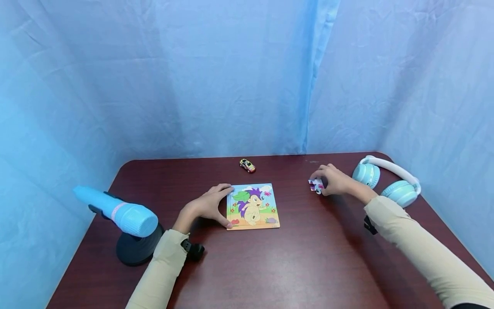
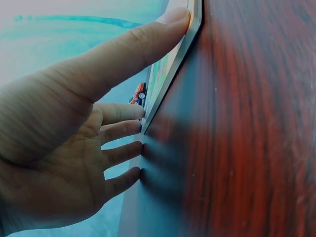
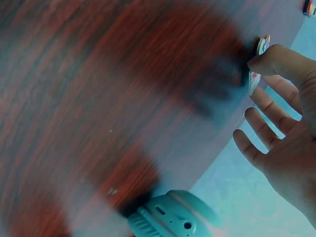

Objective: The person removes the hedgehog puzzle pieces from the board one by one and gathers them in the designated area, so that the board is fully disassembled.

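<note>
My left hand (image 1: pixel 209 202) spreads its thumb and fingers along the left side of a thin square picture board (image 1: pixel 252 207) showing a purple-spined hedgehog. Its thumb rests on the near left corner, and the forefinger reaches the far left corner. In the left wrist view, the thumb (image 2: pixel 143 42) lies over the board's pale edge while the other fingers extend straight at the far end. To the right, my right hand (image 1: pixel 335 180) pinches a small, flat puzzle piece (image 1: pixel 316 186) with purple, pink and blue print. The thumb covers part of this piece (image 3: pixel 254 83) in the right wrist view.
A small toy car (image 1: pixel 247 165) stands behind the board. Blue and white headphones (image 1: pixel 399 193) lie right of my right forearm. At the left, a light-blue, tapered cylinder with a pink band (image 1: pixel 133 218) leans on a round black base (image 1: pixel 133 249). Blue curtains (image 1: pixel 231 77) surround the table.
</note>
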Demonstrator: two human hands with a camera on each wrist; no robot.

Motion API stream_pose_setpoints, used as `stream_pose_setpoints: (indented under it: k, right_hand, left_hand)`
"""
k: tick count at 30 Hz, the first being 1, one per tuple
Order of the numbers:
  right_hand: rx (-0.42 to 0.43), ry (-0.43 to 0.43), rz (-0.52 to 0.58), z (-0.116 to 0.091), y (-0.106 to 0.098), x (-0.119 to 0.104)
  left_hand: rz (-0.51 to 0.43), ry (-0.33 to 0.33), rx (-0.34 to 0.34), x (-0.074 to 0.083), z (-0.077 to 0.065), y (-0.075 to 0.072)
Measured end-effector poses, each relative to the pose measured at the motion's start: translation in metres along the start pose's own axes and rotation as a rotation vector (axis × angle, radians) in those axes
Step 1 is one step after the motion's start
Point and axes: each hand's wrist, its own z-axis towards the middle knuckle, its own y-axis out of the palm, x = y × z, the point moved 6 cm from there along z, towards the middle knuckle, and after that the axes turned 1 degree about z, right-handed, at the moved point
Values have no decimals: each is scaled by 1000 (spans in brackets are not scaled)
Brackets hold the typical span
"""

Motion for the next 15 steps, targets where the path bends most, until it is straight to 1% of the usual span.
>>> stream_pose_setpoints:
  k: [6, 15]
  right_hand:
    - [-13, 36, 18, -1, -2, 12]
    - [-29, 71, 38, -7, -6, 26]
  left_hand:
    - [-16, 9, 6, 0, 1, -1]
    - [0, 1, -3, -2, 3, 0]
